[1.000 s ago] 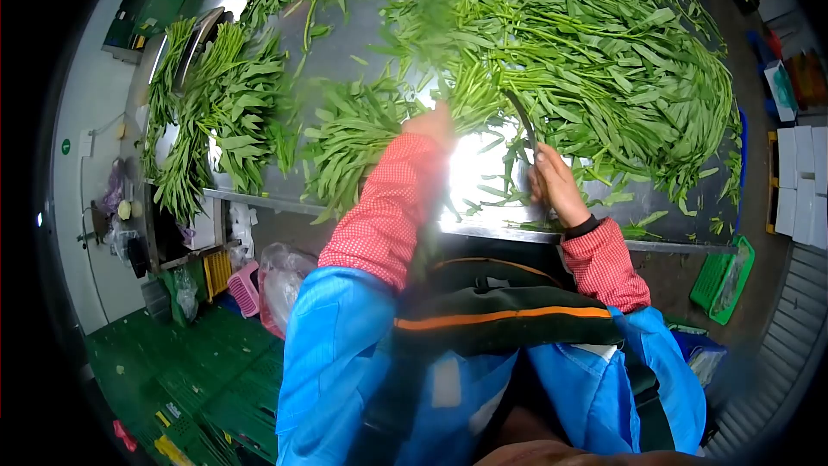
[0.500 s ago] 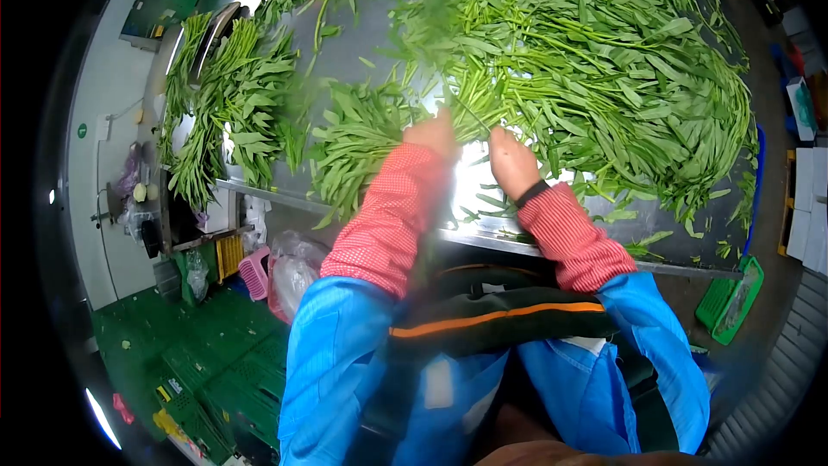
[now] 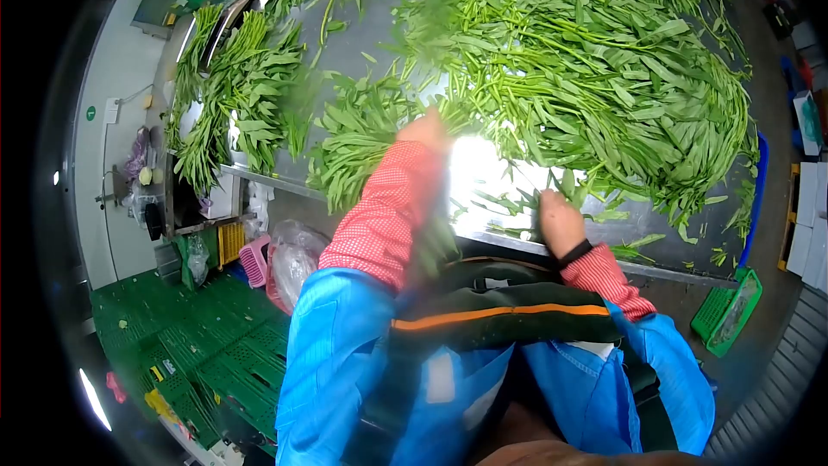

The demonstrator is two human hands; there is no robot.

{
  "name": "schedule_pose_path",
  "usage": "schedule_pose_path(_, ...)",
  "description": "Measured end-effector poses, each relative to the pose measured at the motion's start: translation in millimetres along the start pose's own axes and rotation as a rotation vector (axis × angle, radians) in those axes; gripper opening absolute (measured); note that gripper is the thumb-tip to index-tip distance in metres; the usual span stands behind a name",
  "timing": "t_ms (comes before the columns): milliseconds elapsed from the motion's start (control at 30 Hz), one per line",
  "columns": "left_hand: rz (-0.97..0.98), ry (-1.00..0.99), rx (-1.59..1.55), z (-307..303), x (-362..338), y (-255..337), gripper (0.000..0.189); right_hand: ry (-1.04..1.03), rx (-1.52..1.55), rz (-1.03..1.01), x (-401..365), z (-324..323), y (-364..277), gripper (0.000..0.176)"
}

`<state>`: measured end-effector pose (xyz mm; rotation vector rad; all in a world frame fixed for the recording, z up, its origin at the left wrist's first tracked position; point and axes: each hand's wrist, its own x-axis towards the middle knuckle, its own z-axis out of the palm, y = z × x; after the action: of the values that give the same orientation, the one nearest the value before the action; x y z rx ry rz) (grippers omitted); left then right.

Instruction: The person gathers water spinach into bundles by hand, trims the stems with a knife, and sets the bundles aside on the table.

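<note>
My left hand (image 3: 423, 130) is closed around a bunch of leafy greens (image 3: 358, 142) that look like water spinach. Its leaves spread to the left and its stem ends point right; a blurred patch of the view hides part of the grip. Lower and to the right, just above the steel table (image 3: 483, 174), my right hand (image 3: 562, 223) is closed, fingertips pinched at a thin leafy sprig (image 3: 552, 183). Loose leaf bits lie on the bright steel between the hands. Beyond them, a large heap of the same greens (image 3: 595, 78) covers the right of the table.
Sorted bunches (image 3: 250, 91) lie at the table's left end beside a curved metal piece (image 3: 226, 33). Green crates (image 3: 203, 380) cover the floor at lower left, near a pink basket (image 3: 255, 261). A green basket (image 3: 729, 311) stands at the right, below the table edge.
My right hand has moved down and right, away from my left hand and the stems, toward the table's near edge. My left hand stays on the bunch, almost in place.
</note>
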<state>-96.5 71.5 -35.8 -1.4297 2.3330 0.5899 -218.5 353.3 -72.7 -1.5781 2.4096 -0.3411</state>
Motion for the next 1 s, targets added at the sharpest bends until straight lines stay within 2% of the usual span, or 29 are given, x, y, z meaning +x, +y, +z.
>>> schedule_pose_path(33, -0.002, 0.018, -0.023, -5, -7, 2, 0.067, 0.04, 0.004, -0.038, -7, -17, 6, 0.003)
schedule_pose_path(100, 0.154, 0.104, -0.216, -43, -40, 14, 0.067, 0.026, -0.002, 0.044, -18, -24, 24, 0.005)
schedule_pose_path(133, 0.155, 0.184, -0.284, -50, -42, 8, 0.066, 0.091, 0.017, 0.012, -21, -29, 28, 0.004)
schedule_pose_path(167, 0.154, 0.268, -0.353, -58, -43, -1, 0.065, 0.055, -0.006, 0.01, -23, -30, 33, 0.016)
schedule_pose_path(233, 0.445, 0.202, -0.911, -82, -33, -29, 0.053, 0.022, -0.058, -0.066, -22, -52, 25, 0.04)
schedule_pose_path(300, 0.459, 0.257, -1.203, -123, -46, -50, 0.037, 0.024, 0.001, -0.131, -5, -88, 11, 0.057)
schedule_pose_path(333, 0.402, 0.169, -1.442, -141, -67, -44, 0.037, 0.024, 0.029, -0.163, 7, -105, 3, 0.066)
schedule_pose_path(367, 0.338, 0.071, -1.679, -154, -85, -39, 0.037, 0.11, 0.154, -0.197, 25, -118, -4, 0.076)
schedule_pose_path(400, 0.296, 0.129, -1.713, -157, -85, -45, 0.04, 0.226, 0.261, -0.284, 44, -128, -7, 0.084)
schedule_pose_path(467, 0.317, 0.14, -1.759, -158, -89, -44, 0.041, 0.238, 0.392, -0.334, 84, -157, -23, 0.101)
schedule_pose_path(567, 0.375, 0.134, -1.79, -152, -99, -30, 0.041, 0.143, 0.534, -0.394, 131, -198, -67, 0.11)
schedule_pose_path(633, 0.426, 0.12, -1.782, -149, -104, -17, 0.042, 0.105, 0.601, -0.513, 161, -192, -94, 0.113)
schedule_pose_path(700, 0.441, 0.175, -1.788, -154, -112, 3, 0.037, 0.014, 0.728, -0.562, 178, -164, -118, 0.115)
schedule_pose_path(767, 0.427, 0.292, -1.822, -151, -99, 3, 0.035, -0.152, 0.992, -0.674, 174, -140, -136, 0.113)
schedule_pose_path(800, 0.402, 0.27, -1.895, -151, -99, 8, 0.036, 0.098, 0.773, -0.822, 169, -126, -146, 0.109)
schedule_pose_path(833, 0.324, 0.258, -1.954, -149, -99, 12, 0.033, -0.156, 1.056, -0.642, 162, -117, -147, 0.099)
schedule_pose_path(900, 0.24, 0.27, -1.937, -142, -96, 17, 0.035, -0.298, 1.481, -0.553, 159, -108, -159, 0.067)
schedule_pose_path(933, 0.261, 0.287, -1.878, -138, -97, 22, 0.038, -0.278, 1.511, -0.484, 161, -93, -158, 0.061)
schedule_pose_path(967, 0.275, 0.195, -1.805, -138, -102, 24, 0.042, -0.293, 1.568, -0.39, 161, -79, -152, 0.052)
schedule_pose_path(1000, 0.351, 0.218, -1.513, -137, -101, 17, 0.05, -0.304, 1.629, -0.293, 161, -66, -147, 0.043)
